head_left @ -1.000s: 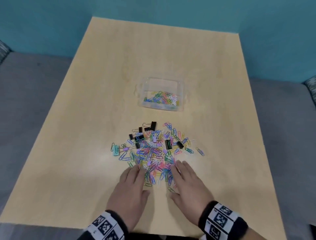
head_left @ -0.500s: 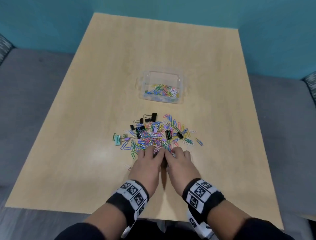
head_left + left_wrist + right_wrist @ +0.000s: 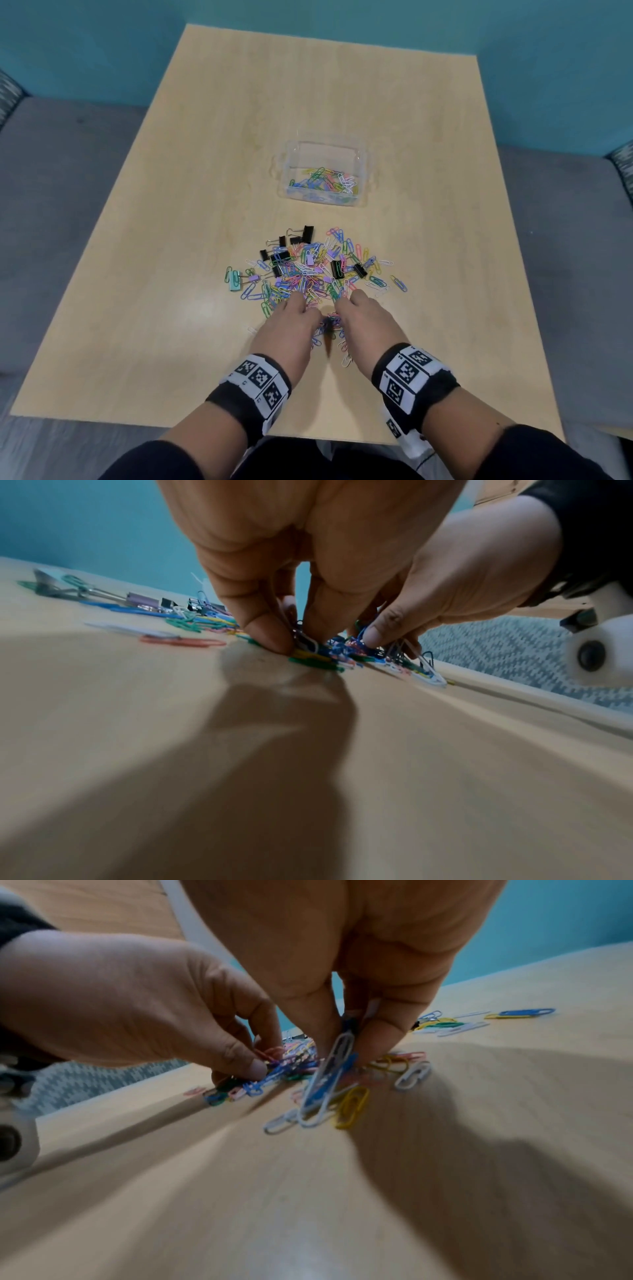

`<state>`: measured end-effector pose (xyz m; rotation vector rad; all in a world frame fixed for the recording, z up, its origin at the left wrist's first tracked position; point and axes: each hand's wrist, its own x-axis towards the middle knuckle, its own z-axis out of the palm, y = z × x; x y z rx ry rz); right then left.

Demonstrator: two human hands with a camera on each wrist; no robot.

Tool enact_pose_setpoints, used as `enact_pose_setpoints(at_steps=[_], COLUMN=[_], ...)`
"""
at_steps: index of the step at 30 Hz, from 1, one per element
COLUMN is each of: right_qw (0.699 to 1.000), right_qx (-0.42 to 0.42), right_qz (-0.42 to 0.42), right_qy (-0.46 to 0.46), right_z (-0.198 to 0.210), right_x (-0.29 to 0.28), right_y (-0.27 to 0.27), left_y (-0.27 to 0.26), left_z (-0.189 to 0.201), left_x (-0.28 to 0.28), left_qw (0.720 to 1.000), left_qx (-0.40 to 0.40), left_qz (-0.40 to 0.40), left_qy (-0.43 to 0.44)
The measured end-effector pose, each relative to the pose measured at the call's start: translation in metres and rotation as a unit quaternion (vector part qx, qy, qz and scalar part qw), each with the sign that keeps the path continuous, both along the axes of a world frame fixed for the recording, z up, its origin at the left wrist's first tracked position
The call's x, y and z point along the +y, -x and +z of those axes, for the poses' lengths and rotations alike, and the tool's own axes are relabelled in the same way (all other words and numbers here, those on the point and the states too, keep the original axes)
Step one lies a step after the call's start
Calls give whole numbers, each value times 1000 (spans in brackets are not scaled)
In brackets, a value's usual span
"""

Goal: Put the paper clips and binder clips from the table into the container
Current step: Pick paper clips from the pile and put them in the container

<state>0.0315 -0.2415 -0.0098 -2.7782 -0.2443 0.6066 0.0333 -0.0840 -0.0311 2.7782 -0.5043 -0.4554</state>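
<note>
Teal wall [image 3: 513, 51] behind, grey floor [image 3: 61, 192], perhaps carpet, either side

A light wooden table [image 3: 212, 144] with a pale grain fills most of the head view, its far edge set against a teal wall [image 3: 342, 13]. The wall runs across the whole top of the view, plain and evenly coloured. Grey carpet [image 3: 65, 192] lies to the left and right of the table. At the far left and far right edges, near the wall, patches of grey-and-white zigzag patterned fabric [image 3: 8, 92] show. A soft glare of overhead light sits on the table near its front left corner, and the lighting is even throughout
</note>
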Motion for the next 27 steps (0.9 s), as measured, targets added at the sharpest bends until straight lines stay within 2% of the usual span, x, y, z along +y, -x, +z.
enact_pose_setpoints(at_steps=[5, 10, 12, 14, 17, 20, 22, 23, 24, 27], right_qw=[995, 980, 963, 933, 897, 856, 817, 801, 793, 807], right_qx=[40, 74, 108, 147, 188, 217, 219, 211, 198, 147], right_qz=[-70, -136, -186, -243, -274, -288, -309, -319, -325, -323], right_qy=[-53, -123, -164, -221, -292, -370, -434, -461, -476, -472], right_z=[1, 6, 9, 13, 24, 37, 45, 50, 56, 66], right_x=[-4, -13, -18, -23, -30, -38, -41, -42, -43, -45], right_y=[-2, -6, -8, -10, -20, -40, -60, -73, -89, -144], left_y=[-1, -6, -10, -15, -26, -46, -67, -81, -97, -154], left_z=[1, 9, 13, 18, 27, 46, 59, 65, 70, 81], left_x=[8, 16, 21, 26, 31, 32, 30, 28, 26, 15], left_qw=[999, 982, 968, 943, 878, 820, 794, 789, 794, 831], left_qx=[24, 66, 91, 140, 224, 263, 270, 265, 251, 183], left_qz=[21, 136, 178, 229, 305, 335, 341, 343, 339, 315], left_qy=[17, 109, 151, 196, 294, 383, 424, 437, 437, 421])
